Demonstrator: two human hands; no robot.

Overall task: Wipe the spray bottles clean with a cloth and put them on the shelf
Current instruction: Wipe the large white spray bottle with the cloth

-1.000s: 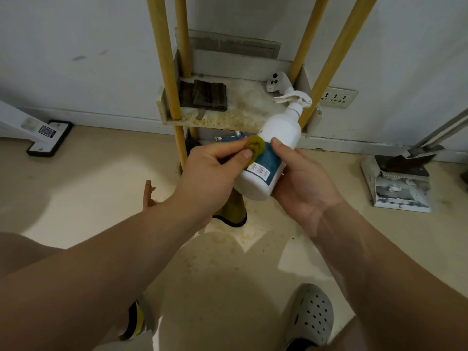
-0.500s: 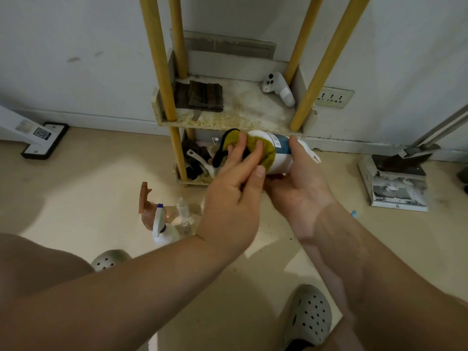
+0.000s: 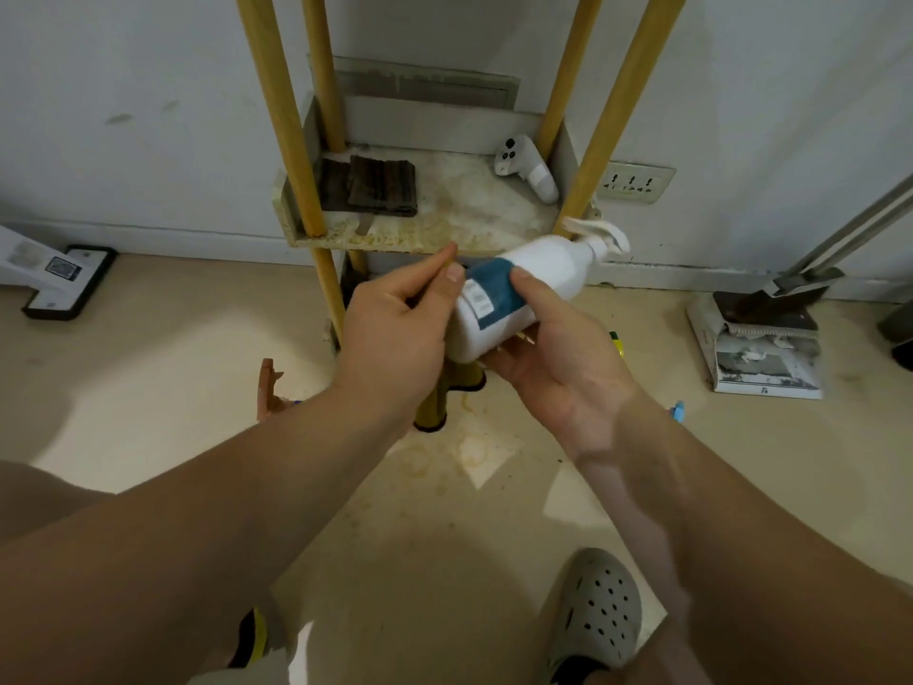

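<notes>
A white spray bottle point(image 3: 543, 269) with a blue label lies tilted in front of the shelf, nozzle up and to the right. My right hand point(image 3: 558, 353) holds it from below, thumb across the label. My left hand point(image 3: 395, 328) grips a yellow-green cloth point(image 3: 444, 393) against the bottle's left side; most of the cloth hangs below my hand. The shelf point(image 3: 444, 234) with yellow posts stands just behind. A brown spray bottle point(image 3: 269, 388) stands on the floor, partly hidden by my left forearm.
A dark folded cloth point(image 3: 375, 185) and a white controller point(image 3: 526, 168) lie on the shelf. A dustpan with a broom point(image 3: 761, 338) stands at right, a mop head point(image 3: 59, 279) at left. My grey clog point(image 3: 593, 610) is on the floor below.
The bottle has turned from lying nearly flat to tilted with its nozzle up and right. My left hand slid from over the bottle's base to its left side with the cloth.
</notes>
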